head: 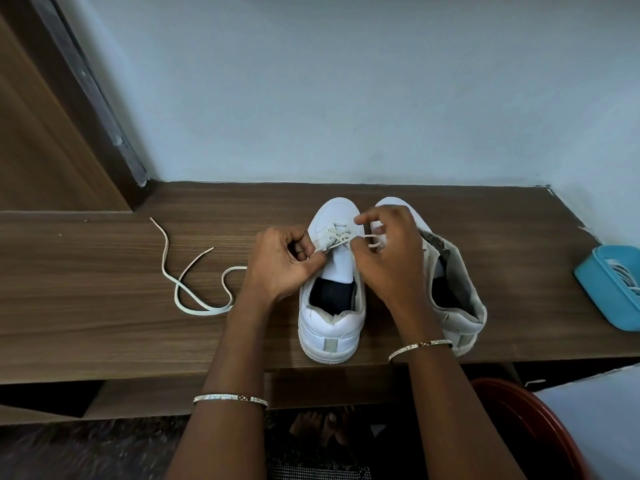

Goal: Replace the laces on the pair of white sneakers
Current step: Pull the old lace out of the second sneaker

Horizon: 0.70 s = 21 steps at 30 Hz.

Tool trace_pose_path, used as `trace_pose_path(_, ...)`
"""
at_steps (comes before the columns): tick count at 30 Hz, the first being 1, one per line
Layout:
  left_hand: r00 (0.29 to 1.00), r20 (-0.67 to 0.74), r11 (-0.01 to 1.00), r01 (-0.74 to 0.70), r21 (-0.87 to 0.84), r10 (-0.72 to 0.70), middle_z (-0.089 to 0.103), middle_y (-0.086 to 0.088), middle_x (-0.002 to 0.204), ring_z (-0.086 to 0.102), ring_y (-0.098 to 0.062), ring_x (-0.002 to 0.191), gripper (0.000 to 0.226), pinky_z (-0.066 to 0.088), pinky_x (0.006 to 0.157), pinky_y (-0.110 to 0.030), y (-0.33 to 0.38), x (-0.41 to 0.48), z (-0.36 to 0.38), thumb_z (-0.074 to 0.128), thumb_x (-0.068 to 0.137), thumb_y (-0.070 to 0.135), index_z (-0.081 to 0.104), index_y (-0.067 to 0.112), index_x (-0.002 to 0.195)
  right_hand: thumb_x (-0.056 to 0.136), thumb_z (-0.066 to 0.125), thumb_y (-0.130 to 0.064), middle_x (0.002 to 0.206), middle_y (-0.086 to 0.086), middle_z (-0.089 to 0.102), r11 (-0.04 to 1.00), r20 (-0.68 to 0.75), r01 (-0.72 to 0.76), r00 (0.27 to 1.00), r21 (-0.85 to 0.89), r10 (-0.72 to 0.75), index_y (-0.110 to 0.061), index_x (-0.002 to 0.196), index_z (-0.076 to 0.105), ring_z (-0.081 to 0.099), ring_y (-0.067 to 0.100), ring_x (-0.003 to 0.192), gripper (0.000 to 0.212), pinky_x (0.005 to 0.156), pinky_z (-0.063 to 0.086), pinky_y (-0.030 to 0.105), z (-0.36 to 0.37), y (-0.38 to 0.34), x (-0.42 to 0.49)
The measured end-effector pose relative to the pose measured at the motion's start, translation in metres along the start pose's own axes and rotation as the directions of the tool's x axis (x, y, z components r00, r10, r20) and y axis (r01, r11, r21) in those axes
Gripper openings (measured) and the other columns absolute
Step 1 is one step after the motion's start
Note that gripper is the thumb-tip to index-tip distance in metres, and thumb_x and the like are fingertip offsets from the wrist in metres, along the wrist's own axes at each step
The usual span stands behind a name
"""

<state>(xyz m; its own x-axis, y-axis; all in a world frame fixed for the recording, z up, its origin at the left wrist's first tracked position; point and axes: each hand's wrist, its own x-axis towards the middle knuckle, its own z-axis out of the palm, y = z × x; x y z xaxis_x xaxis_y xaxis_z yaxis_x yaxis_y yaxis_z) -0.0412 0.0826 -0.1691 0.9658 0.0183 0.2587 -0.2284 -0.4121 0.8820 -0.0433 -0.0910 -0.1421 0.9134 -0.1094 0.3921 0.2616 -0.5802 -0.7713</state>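
Wood-grain tabletop (104, 306) carries both white sneakers at frame centre, heels toward the camera, probably so the eyelets face the hands. On the centre sneaker (332, 327) the lace (337, 237) crosses only the lowest eyelets. The left hand (280, 261) pinches one strand and the right hand (391, 251) curls its fingers (367, 220) round the other, seemingly to even the tension. A loose lace (187, 289) lies centre left, set aside. The right hand hides the second sneaker's (457, 299) front. The blue tray (602, 299) is cut off at the right edge, its contents unclear.
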Motion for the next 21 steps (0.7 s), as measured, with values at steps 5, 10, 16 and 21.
trace_pose_path(5,1.000,0.008,1.000,0.006,-0.008,-0.006,0.056,0.007,0.047,0.049,-0.008,0.044,0.020,0.039,0.049,-0.025,0.000,0.001,0.001,0.074,0.072,0.018,0.062,0.014,0.057,0.080,0.070,-0.030,0.112,-0.009,0.061,0.887,0.261,0.199,0.961,-0.417,-0.093,-0.026,0.100,0.068,0.049,0.021,0.115,0.020,0.085,0.032,0.036,0.012,-0.004,-0.003)
trace_pose_path(10,0.999,-0.006,0.999,0.034,-0.006,-0.034,0.058,0.006,0.048,0.051,-0.009,0.045,0.026,0.041,0.048,-0.027,-0.001,0.001,-0.001,0.080,0.077,0.015,0.064,0.014,0.057,0.083,0.076,-0.025,0.094,-0.011,0.069,0.911,0.076,0.143,0.990,-0.387,-0.122,-0.027,0.082,0.070,0.057,0.022,0.104,0.006,0.081,0.036,0.037,0.015,0.001,-0.004)
trace_pose_path(16,0.996,-0.033,0.996,0.088,-0.017,-0.089,0.061,-0.003,0.052,0.053,-0.017,0.050,0.021,0.048,0.052,-0.041,-0.001,0.000,-0.002,0.077,0.071,0.023,0.065,0.014,0.056,0.083,0.070,-0.013,0.077,-0.010,0.070,0.939,-0.297,-0.185,0.915,0.290,0.272,-0.014,0.081,0.069,0.065,0.003,0.078,0.002,0.079,0.054,0.032,-0.003,-0.005,0.006)
trace_pose_path(21,0.995,-0.031,0.994,0.097,-0.041,-0.099,0.060,-0.002,0.051,0.052,-0.018,0.050,0.020,0.047,0.053,-0.042,0.001,0.000,0.000,0.076,0.069,0.024,0.064,0.014,0.055,0.078,0.059,-0.011,0.089,0.003,0.071,0.851,-0.456,-0.272,0.749,0.449,0.480,-0.013,0.094,0.068,0.068,0.020,0.082,0.018,0.079,0.057,0.049,-0.021,0.008,0.016)
